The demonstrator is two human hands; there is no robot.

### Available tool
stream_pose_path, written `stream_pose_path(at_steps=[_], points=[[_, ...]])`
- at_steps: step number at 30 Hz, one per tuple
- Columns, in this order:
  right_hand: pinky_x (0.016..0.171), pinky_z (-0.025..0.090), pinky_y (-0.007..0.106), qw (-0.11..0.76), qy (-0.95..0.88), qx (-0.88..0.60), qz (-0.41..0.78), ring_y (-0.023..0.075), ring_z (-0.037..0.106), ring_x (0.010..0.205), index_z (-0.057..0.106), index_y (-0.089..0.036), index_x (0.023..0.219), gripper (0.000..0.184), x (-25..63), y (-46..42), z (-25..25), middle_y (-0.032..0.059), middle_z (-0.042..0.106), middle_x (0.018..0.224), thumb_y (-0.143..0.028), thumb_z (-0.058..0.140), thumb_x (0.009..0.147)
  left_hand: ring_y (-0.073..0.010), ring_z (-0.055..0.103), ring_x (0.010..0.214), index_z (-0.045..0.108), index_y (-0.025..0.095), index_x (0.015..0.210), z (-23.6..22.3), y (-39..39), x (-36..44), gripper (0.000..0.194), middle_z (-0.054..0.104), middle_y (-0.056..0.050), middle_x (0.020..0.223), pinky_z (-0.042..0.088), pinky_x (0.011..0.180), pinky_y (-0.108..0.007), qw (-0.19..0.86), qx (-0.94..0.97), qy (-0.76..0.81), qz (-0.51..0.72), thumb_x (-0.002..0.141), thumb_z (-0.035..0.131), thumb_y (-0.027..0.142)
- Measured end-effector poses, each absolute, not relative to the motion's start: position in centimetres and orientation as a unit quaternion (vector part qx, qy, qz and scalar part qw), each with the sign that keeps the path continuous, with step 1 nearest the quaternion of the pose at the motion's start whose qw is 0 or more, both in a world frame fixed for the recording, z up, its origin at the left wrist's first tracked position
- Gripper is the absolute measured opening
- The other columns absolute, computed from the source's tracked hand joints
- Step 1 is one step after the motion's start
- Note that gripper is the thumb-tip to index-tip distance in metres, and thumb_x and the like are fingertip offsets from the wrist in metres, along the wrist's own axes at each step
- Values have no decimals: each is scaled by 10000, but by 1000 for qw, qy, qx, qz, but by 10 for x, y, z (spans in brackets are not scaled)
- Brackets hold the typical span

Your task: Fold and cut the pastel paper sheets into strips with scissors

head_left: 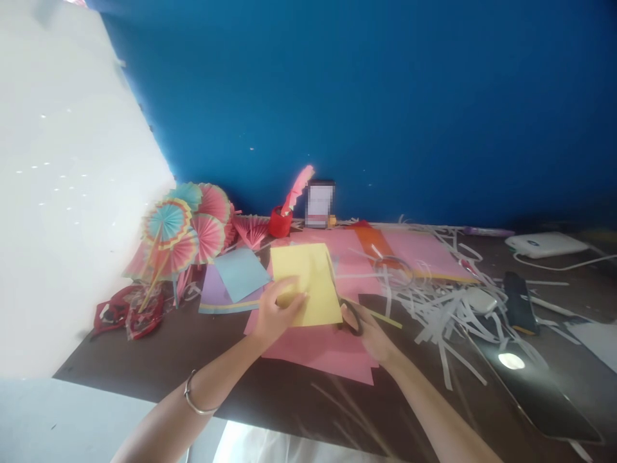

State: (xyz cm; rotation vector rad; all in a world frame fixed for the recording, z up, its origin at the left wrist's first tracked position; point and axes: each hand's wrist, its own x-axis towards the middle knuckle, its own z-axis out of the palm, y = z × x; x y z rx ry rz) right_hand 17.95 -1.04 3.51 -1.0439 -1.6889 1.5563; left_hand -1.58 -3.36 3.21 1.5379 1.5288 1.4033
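Observation:
A sheet of yellow paper (312, 267) is held up over the table, with my left hand (276, 310) gripping its lower left part between thumb and fingers. My right hand (370, 333) is closed round the dark handles of a pair of scissors (355, 317) at the sheet's right edge. Where the blades meet the paper is hard to make out. A thin yellow strip (389, 321) sticks out just right of the scissors. Beneath both hands lie sheets of pink paper (322, 354).
Blue paper (241, 275) lies on purple paper (210, 291) at left. Pleated paper fans (168, 225) and red packets (128, 312) stand beyond. Behind are a red pot (279, 222) and a propped phone (319, 202). White paper strips (446, 321) and a dark tablet-like slab (544, 399) cover the right.

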Motion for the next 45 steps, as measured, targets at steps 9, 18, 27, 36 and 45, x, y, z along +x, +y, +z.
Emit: stream_pose_path(at_steps=[9, 18, 27, 36, 45], points=[[642, 463, 317, 303, -629, -411, 586, 158, 530, 589, 600, -170, 882, 422, 179, -10, 31, -1, 542, 597, -556, 443, 816, -211, 564, 1060, 625, 189, 999, 31, -34, -16, 307, 643, -71, 1061, 437, 921, -339, 278, 568, 570, 524, 741, 607, 354], [919, 418, 458, 319, -622, -420, 579, 303, 564, 1012, 578, -193, 1155, 539, 179, -10, 37, 81, 665, 1005, -578, 440, 804, -211, 577, 1045, 626, 175, 987, 34, -36, -15, 291, 642, -84, 1079, 467, 890, -325, 287, 582, 562, 513, 741, 612, 331], [1032, 300, 469, 327, -609, -426, 583, 301, 407, 1223, 506, -218, 1243, 582, 183, -9, 26, 78, 569, 1219, -594, 430, 805, -214, 584, 1034, 627, 179, 984, 38, -38, -13, 284, 646, -80, 1070, 482, 874, -329, 312, 583, 550, 510, 742, 608, 326], [1040, 296, 439, 332, -624, -398, 585, 266, 434, 1208, 529, -238, 1218, 556, 180, -9, 28, 76, 600, 1175, -600, 411, 812, -215, 607, 986, 636, 181, 968, 39, -39, -10, 266, 656, -81, 1043, 508, 818, -315, 301, 591, 543, 515, 740, 611, 317], [981, 367, 458, 317, -621, -441, 565, 310, 531, 1093, 622, -221, 1101, 513, 179, -11, 38, 70, 663, 1048, -594, 440, 798, -210, 595, 1012, 630, 192, 982, 41, -39, -12, 279, 650, -72, 1059, 500, 842, -314, 303, 593, 550, 505, 738, 614, 327]])
